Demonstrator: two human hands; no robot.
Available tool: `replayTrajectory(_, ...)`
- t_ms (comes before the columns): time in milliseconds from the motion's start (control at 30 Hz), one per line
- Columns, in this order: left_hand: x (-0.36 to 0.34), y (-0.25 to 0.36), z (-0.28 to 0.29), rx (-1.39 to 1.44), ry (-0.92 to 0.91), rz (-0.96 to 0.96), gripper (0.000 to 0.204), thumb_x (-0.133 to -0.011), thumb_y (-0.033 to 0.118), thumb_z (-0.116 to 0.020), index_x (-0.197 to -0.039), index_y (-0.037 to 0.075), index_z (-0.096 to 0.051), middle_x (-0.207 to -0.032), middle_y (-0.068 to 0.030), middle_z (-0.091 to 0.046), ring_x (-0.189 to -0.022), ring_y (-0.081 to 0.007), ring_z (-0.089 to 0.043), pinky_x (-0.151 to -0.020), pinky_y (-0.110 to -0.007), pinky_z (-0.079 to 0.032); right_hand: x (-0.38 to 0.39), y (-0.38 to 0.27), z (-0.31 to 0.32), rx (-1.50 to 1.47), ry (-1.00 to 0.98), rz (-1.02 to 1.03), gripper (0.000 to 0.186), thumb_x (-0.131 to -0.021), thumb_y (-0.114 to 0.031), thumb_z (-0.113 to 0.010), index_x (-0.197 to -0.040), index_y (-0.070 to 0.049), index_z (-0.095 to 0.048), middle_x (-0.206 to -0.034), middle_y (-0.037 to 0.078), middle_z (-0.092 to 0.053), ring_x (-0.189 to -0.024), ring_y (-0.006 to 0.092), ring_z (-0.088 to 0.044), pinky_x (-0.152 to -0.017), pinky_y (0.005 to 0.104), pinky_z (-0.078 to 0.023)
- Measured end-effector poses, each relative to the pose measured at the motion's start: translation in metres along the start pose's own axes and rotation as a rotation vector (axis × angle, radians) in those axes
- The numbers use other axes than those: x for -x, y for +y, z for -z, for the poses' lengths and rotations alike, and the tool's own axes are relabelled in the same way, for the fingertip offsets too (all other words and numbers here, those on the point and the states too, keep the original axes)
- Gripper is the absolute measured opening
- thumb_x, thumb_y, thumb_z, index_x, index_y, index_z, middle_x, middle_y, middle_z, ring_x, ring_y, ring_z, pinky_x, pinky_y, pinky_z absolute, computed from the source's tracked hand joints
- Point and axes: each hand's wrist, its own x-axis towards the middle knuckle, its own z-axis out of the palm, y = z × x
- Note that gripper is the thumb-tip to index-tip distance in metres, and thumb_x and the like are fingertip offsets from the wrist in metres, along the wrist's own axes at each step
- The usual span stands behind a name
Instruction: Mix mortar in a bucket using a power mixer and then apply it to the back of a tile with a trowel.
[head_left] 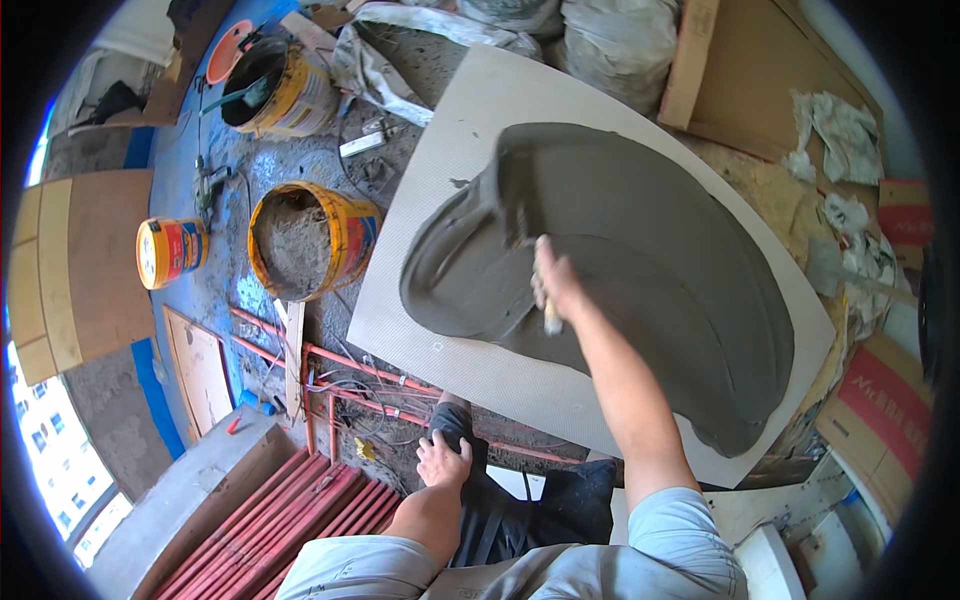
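Observation:
My right hand (556, 282) is closed round the handle of a trowel (518, 212), whose blurred blade lies against the wet grey mortar (650, 210). That mortar covers much of a large pale tile (430, 190) with a fine textured face. Ridges and a thicker fold of mortar show left of the blade. My left hand (444, 462) rests on my knee with its fingers spread, holding nothing.
Left of the tile stands a yellow bucket of grey mix (295, 245). Beyond it are another yellow bucket (300, 95) and a smaller lidded one (172, 252). Red pipes (375, 362) cross the floor; cardboard boxes (875, 400) stand at right.

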Motion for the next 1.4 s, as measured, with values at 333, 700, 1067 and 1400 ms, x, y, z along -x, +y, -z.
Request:
replayTrajectory(333,-0.029,-0.02,0.026,0.052,-0.098,0.013,0.066,-0.09,0.054,-0.069,-0.137,0.008,-0.061,-0.129,-0.0221,-0.059,-0.125,-0.0424,-0.06,-0.094,-0.055,-0.056,0.043,-0.005,-0.059,1.719,-0.201,0.51,0.062,-0.104,-0.063,-0.054,-0.113,-0.003,-0.065,-0.096,0.022,-0.079,-0.093,0.0378,-0.078,-0.085,0.054,-0.061)
replayTrajectory(700,-0.044,-0.022,0.024,0.068,-0.116,0.011,0.066,-0.09,0.054,-0.069,-0.137,0.009,-0.062,-0.129,-0.0217,-0.059,-0.125,-0.042,-0.06,-0.094,-0.056,-0.056,-0.041,-0.076,0.156,0.699,0.699,0.17,0.07,-0.105,-0.064,-0.051,-0.105,0.002,-0.074,-0.08,0.021,-0.073,-0.078,0.0354,-0.076,-0.07,0.0496,-0.058)
replayTrajectory(1067,-0.067,-0.017,0.046,0.087,-0.115,0.002,0.063,-0.09,0.052,-0.069,-0.134,0.008,-0.063,-0.128,-0.0225,-0.059,-0.124,-0.0433,-0.059,-0.094,-0.056,-0.056,-0.051,-0.078,-0.033,-0.182,0.084,-0.012,0.06,-0.105,-0.074,-0.047,-0.083,-0.018,-0.048,-0.061,-0.001,-0.047,-0.045,0.0135,-0.045,-0.043,0.0339,-0.04)
replayTrajectory(1400,-0.095,-0.002,0.085,0.11,-0.165,0.054,0.063,-0.089,0.051,-0.069,-0.135,0.008,-0.063,-0.13,-0.023,-0.059,-0.126,-0.0429,-0.058,-0.097,-0.057,-0.054,-0.072,-0.178,-0.07,1.794,0.018,0.541,0.06,-0.098,-0.065,-0.063,-0.103,-0.006,-0.068,-0.091,0.026,-0.077,-0.09,0.0456,-0.076,-0.081,0.0566,-0.06)
